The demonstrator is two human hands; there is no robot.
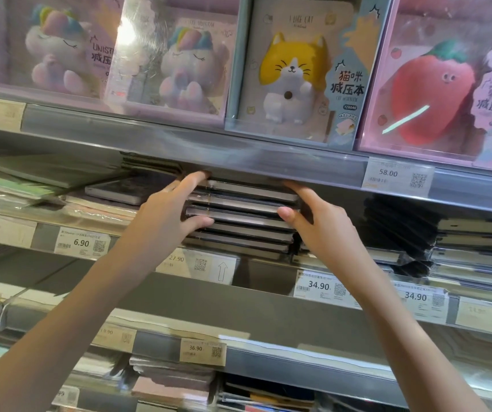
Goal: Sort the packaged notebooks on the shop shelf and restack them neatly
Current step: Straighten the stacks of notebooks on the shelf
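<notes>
The big grey shelf (pixel 239 165) runs across the shop. Just under it sits the stack of dark notebooks (pixel 241 221) — right in the middle. Your left hand (pixel 170 215) grips the stack's left end, thumb in front. Your right hand (pixel 322 221) grips its right end — fingers reach up behind.

The cat notebook box (pixel 295 69) reads "I LIKE CAT" and "猫咪减压本". Shelf-edge price tags read 58.00 (pixel 396 175) at upper right, 6.90 (pixel 82 242) at left, 27.90 (pixel 197 264) and two 34.90 (pixel 320 286) (pixel 420 298) in the middle row, and 36.90 (pixel 202 351) lower down.
</notes>
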